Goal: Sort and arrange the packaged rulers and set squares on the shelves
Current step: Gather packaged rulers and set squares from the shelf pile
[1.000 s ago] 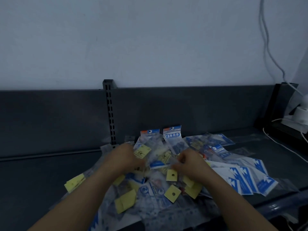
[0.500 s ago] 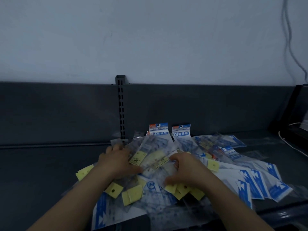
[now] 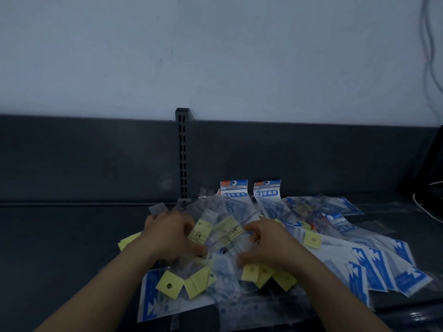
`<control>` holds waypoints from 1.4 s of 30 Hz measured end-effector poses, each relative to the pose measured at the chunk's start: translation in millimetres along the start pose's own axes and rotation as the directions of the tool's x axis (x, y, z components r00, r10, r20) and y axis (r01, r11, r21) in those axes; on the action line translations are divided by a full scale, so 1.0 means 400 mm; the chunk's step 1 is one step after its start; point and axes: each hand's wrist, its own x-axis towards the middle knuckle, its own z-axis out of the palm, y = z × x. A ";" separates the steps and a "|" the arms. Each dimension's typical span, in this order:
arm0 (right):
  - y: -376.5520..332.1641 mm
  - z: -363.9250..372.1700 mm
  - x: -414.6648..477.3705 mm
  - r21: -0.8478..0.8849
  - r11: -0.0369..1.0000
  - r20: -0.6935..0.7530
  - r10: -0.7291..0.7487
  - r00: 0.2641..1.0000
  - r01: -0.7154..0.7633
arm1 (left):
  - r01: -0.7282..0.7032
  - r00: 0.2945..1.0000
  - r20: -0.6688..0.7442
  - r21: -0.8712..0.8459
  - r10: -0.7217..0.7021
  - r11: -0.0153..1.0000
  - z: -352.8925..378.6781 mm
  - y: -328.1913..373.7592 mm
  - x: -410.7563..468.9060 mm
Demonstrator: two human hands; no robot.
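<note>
Nearest, blue-and-white packets (image 3: 374, 271) and yellow tags (image 3: 169, 285) lie spread on the dark shelf (image 3: 60, 248). Mid-pile, the left hand (image 3: 167, 233) and right hand (image 3: 271, 243) each curl fingers round a bundle of clear packets (image 3: 223, 233). Behind, two upright packets (image 3: 233, 191) lean against the back panel (image 3: 96, 159) beside a slotted post (image 3: 183, 152).

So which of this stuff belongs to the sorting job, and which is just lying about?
Job: yellow-tagged packets, gripped by left hand and right hand; upright blue-header packs; fanned blue-and-white packs; shelf.
Lying about: white cable at the right edge; wall cables; slotted upright.
</note>
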 end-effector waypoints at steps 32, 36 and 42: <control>-0.075 0.057 -0.005 -0.067 0.997 0.168 -0.013 0.986 0.024 | 0.253 0.947 0.013 -0.641 -0.320 0.724 0.011 -0.069 -0.073; -0.075 0.068 0.001 0.127 0.992 0.099 0.004 0.995 -0.017 | 0.266 0.935 0.028 -0.711 -0.353 0.651 0.011 -0.061 -0.077; -0.084 0.086 0.016 0.353 0.933 0.028 0.064 0.998 -0.070 | 0.236 0.938 0.030 -0.784 -0.345 0.574 0.016 -0.037 -0.076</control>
